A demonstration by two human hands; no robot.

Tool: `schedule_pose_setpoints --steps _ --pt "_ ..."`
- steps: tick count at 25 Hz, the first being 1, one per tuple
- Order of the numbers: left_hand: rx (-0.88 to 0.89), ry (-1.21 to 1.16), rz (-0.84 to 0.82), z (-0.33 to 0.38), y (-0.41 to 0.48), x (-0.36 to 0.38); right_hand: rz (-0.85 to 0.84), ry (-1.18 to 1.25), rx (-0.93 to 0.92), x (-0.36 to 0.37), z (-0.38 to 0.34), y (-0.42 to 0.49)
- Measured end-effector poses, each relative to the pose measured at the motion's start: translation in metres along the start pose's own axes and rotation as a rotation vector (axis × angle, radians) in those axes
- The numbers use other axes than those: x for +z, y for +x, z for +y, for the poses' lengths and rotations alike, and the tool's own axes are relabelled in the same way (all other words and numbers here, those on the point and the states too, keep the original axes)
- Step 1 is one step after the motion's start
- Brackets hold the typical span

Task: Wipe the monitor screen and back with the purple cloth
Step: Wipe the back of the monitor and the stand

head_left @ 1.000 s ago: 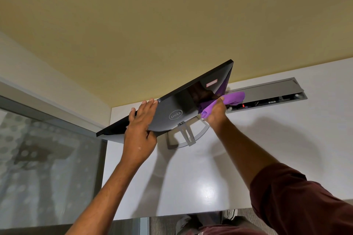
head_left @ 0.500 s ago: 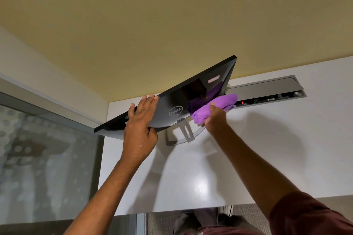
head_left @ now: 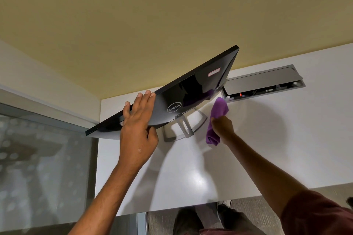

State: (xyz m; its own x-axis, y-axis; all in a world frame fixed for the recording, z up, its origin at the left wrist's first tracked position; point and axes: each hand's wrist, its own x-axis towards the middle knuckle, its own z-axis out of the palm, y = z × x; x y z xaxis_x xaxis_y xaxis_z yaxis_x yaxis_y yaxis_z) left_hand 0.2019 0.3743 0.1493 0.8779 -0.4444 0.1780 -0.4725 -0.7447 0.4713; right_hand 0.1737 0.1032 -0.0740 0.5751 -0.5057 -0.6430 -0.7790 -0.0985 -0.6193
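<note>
Left hand (head_left: pixel 138 126) grip spread flat on tilted monitor (head_left: pixel 193 89), right hand (head_left: pixel 222 125) grip clamped on purple cloth (head_left: pixel 216 120) at frame centre, just clear of monitor

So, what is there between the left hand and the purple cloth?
In the head view, the grey monitor stand lies between the left hand and the purple cloth.

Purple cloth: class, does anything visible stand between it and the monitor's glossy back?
Nothing visible does. The right hand holds the purple cloth just right of the monitor, beside the stand. Only open space separates cloth and panel. The left hand steadies the monitor further left, away from that gap.
</note>
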Motion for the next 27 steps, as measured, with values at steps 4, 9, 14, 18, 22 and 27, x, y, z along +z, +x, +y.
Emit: schedule_pose_setpoints --steps 4,9,14,18,22,27 --pt "0.011 0.022 -0.019 -0.001 0.0 -0.001 0.059 -0.418 -0.264 0.04 -0.002 -0.001" --pt "0.013 0.039 -0.026 -0.001 0.001 -0.001 0.162 -0.685 -0.449 0.069 0.009 0.026" --pt "0.02 0.044 -0.025 -0.002 0.003 0.0 0.041 -0.751 -0.575 0.087 0.007 0.062" --pt "0.028 0.055 -0.021 -0.004 0.003 0.002 0.031 -0.763 -0.724 0.075 0.019 0.067" --pt "0.033 0.071 -0.027 -0.005 0.003 0.003 0.019 -0.747 -0.757 0.066 0.028 0.059" --pt "0.034 0.073 -0.018 -0.005 0.002 0.004 0.048 -0.699 -0.756 0.072 0.05 0.05"
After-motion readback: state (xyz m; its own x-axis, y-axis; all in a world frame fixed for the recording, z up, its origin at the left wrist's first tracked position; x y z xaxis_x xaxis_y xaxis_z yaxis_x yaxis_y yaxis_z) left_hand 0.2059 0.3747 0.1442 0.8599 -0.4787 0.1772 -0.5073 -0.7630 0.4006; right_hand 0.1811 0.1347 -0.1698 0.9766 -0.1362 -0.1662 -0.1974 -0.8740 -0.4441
